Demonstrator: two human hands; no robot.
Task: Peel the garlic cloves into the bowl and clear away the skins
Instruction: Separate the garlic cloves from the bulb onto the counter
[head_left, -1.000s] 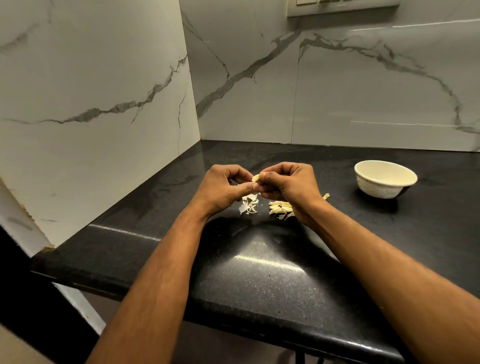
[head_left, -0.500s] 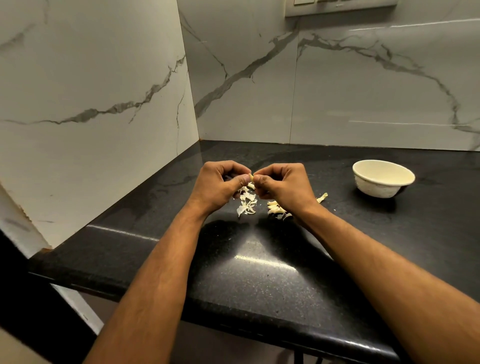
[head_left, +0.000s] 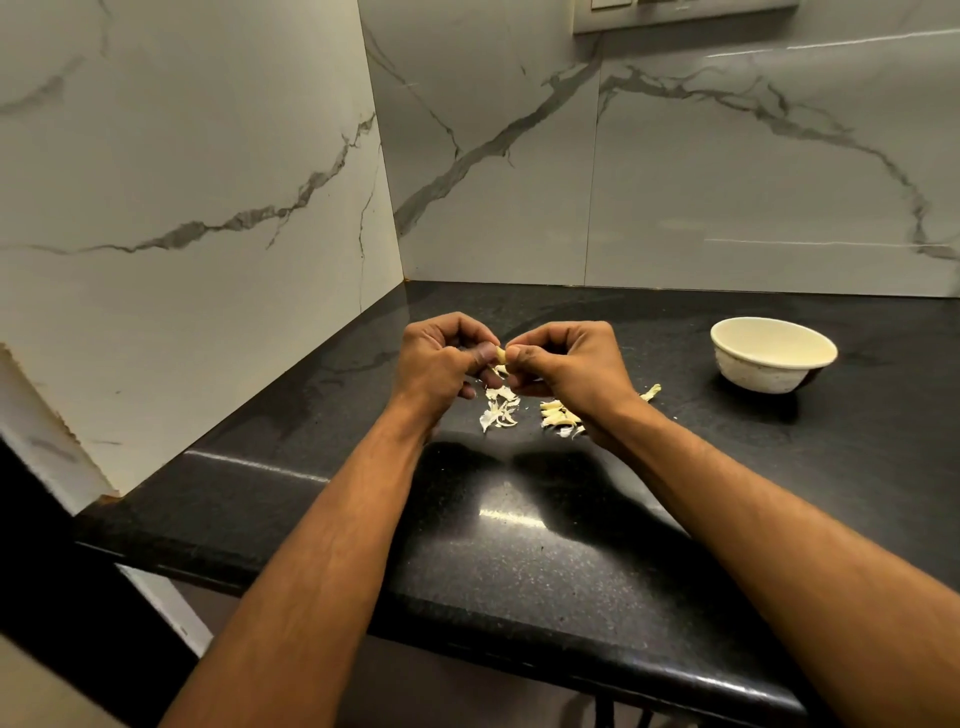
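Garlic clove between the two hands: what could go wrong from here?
The clove is pinched only at the fingertips of the left hand and right hand, so it may slip onto the skins. The bowl stands apart to the right, so a carried clove may drop on the counter.

Surface (head_left: 545, 561): polished black speckled stone, glossy. Walls (head_left: 182, 156): smooth veined marble-look tile. Bowl (head_left: 769, 371): matt cream. Skins (head_left: 498, 410): papery.

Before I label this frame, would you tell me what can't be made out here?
- Bowl, head view: its near rim hides the bottom, so any peeled cloves inside are unseen.
- Garlic clove: the left hand and right hand cover most of it; how far it is peeled is unclear.
- Skins: the right wrist covers some.
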